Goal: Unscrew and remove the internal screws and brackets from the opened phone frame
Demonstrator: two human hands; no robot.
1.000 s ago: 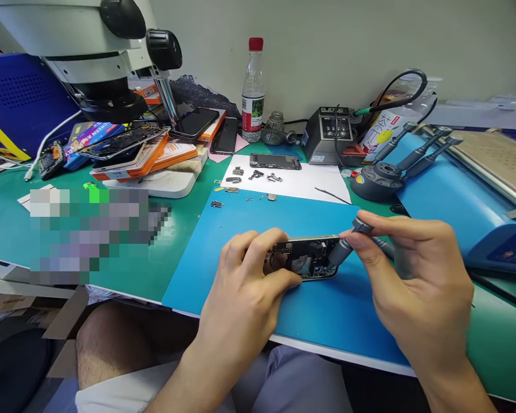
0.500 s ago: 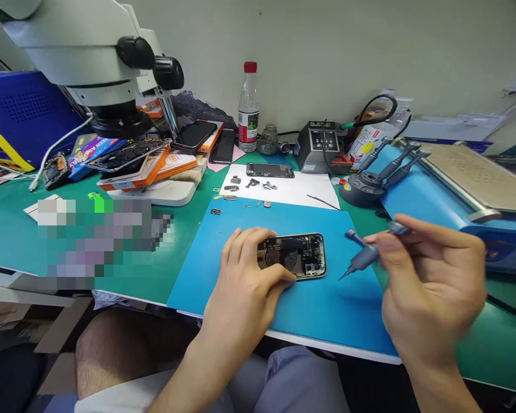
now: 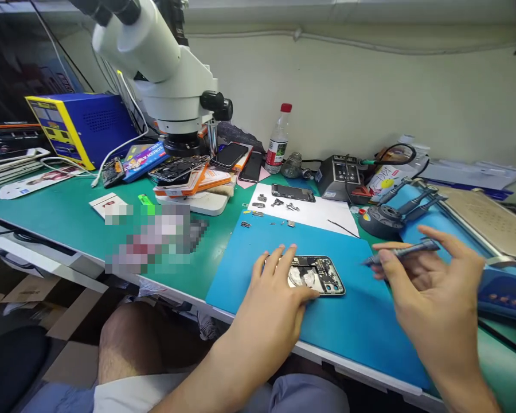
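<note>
My left hand (image 3: 279, 301) rests over the left part of an opened smartphone (image 3: 327, 276), with fingertips at its far edge and the thumb along its near edge. The phone lies flat on a blue mat (image 3: 258, 258), its circuit board and camera openings exposed; its left end is hidden under my hand. To the right of the phone, my right hand (image 3: 434, 287) pinches a grey precision screwdriver (image 3: 413, 250) above the mat. Its tip points left towards the phone, clear of it. Small loose metal parts (image 3: 290, 223) lie near the mat's far edge.
On white paper (image 3: 327, 215) are a phone screen (image 3: 293, 193) and small brackets. Behind stand a water bottle (image 3: 278, 140) and a glass jar (image 3: 291, 165). A microscope (image 3: 176, 97) rises at left; a screwdriver stand (image 3: 380, 221) and a blue machine (image 3: 503, 301) are at right.
The camera view has swung left and up, so everything appears further right and lower. In my right hand the screwdriver has tipped from pointing steeply down to nearly level. My left hand stays on the smartphone.
</note>
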